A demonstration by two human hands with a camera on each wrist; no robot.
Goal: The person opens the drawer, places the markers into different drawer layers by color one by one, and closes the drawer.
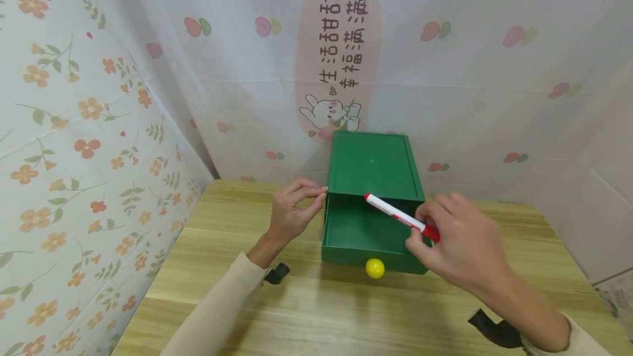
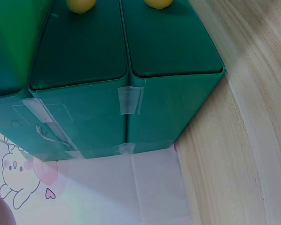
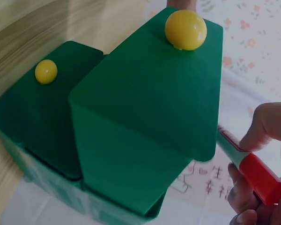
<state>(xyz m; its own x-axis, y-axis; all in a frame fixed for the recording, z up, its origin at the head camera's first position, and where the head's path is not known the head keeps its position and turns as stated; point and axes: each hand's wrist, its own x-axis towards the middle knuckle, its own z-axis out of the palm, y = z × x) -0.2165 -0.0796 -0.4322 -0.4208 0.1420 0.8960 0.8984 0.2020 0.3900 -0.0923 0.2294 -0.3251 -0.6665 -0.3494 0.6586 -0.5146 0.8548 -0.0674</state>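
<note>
A green drawer cabinet point(image 1: 371, 163) stands on the table with its top drawer point(image 1: 366, 235) pulled out, a yellow knob point(image 1: 375, 268) on the drawer's front. My left hand point(image 1: 294, 207) is at the cabinet's upper left front corner, thumb and index fingertips pinching the edge there. My right hand point(image 1: 462, 235) grips a white marker with red ends point(image 1: 395, 213) between thumb and fingers, slanting over the right part of the open drawer. In the right wrist view, the marker's red cap point(image 3: 262, 178) sticks out beside the drawer front point(image 3: 150, 84). The drawer's inside is partly covered by the marker and right hand.
Lower drawers stay closed, with yellow knobs point(image 3: 46, 71) on their fronts. Clear tape point(image 2: 130, 101) spans the cabinet's side seams. The wooden table point(image 1: 296, 312) extends in front and to both sides. Printed curtains point(image 1: 237, 59) hang behind and at the left.
</note>
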